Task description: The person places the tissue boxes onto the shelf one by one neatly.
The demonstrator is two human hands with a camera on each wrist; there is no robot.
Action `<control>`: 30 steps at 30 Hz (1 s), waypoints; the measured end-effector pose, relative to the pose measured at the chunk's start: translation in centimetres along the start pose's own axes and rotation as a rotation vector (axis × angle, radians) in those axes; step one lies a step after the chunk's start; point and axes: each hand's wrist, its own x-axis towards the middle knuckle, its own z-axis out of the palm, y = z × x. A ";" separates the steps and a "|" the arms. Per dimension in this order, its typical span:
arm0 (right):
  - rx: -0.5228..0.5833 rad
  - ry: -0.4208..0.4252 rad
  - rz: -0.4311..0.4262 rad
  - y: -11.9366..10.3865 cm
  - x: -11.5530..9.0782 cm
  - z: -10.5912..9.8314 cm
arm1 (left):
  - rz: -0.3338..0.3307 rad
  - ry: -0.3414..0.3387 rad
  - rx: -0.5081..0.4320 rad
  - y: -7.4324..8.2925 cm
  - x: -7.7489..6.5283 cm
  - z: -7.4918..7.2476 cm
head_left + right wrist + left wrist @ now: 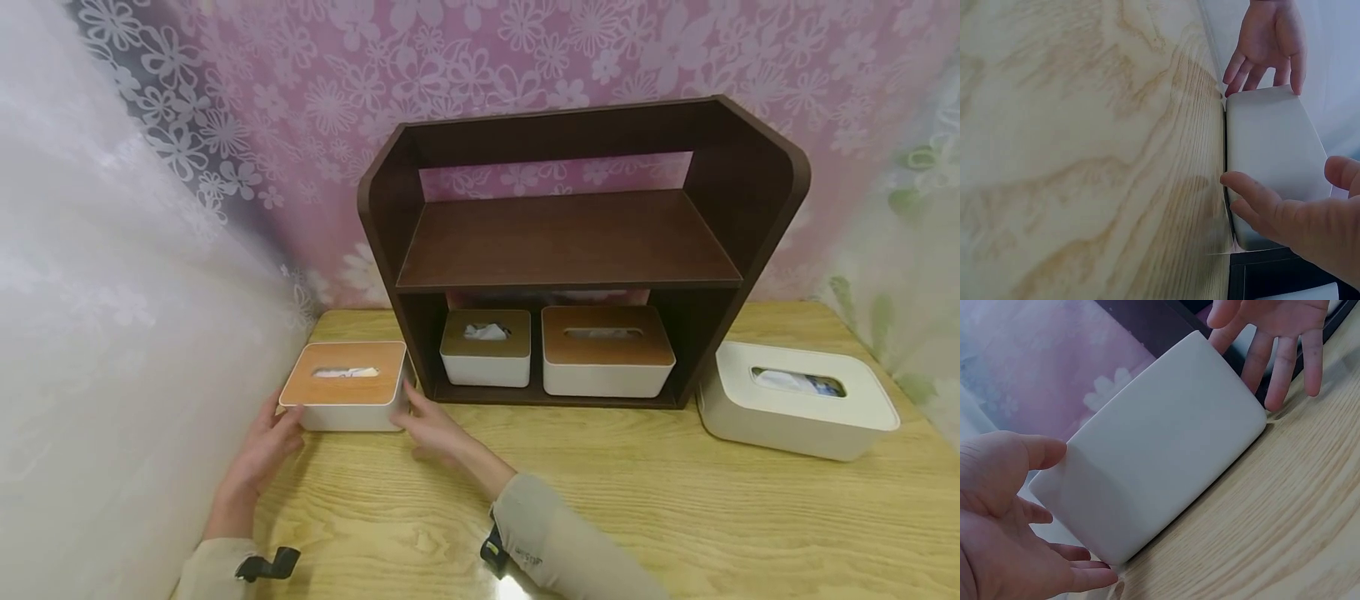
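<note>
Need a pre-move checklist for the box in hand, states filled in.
1. Orange-topped tissue box upright: ok.
2. Left grip at the box's left end: ok.
3. Right grip at its right end: ok.
4. Right fingers curled round the box: not ok; they look straight and spread in the left wrist view.
5. Gap between box and dark brown shelf unit: cannot tell; they sit very close.
6. Olive-topped tissue box and brown-topped tissue box upright in the lower compartment: ok.
</note>
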 end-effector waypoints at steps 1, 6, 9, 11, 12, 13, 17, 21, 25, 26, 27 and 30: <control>-0.003 0.001 0.002 0.0 0.0 0.0 | 0.005 0.000 -0.008 -0.1 0.0 0.1; -0.018 -0.022 0.014 0.3 -0.1 0.1 | 0.038 0.002 -0.011 -0.5 0.1 0.4; -0.015 -0.054 0.022 0.4 -0.3 0.0 | 0.052 0.011 0.003 -0.4 0.0 0.6; -0.012 -0.074 0.023 0.3 -0.4 0.0 | 0.059 0.015 0.004 -0.3 -0.1 0.6; -0.014 -0.081 0.018 0.3 -0.4 0.0 | 0.063 0.015 0.010 -0.2 -0.2 0.6; -0.014 -0.085 0.016 0.2 -0.5 0.0 | 0.064 0.017 0.015 -0.1 -0.3 0.7; -0.025 -0.094 0.006 0.3 -0.8 0.0 | 0.066 0.010 0.046 0.1 -0.7 0.8; -0.036 -0.103 0.000 0.4 -1.2 -0.1 | 0.068 0.019 0.077 0.1 -1.4 0.9; -0.058 -0.113 -0.013 0.4 -1.5 -0.3 | 0.082 0.038 0.096 0.0 -2.1 1.1; -0.069 -0.114 -0.015 0.4 -1.5 -0.3 | 0.085 0.044 0.103 -0.1 -2.2 1.2; -0.085 -0.118 -0.020 0.4 -1.6 -0.4 | 0.087 0.050 0.104 -0.1 -2.4 1.2; -0.159 -0.137 -0.046 0.4 -1.7 -0.6 | 0.080 0.064 0.110 -0.1 -3.0 1.4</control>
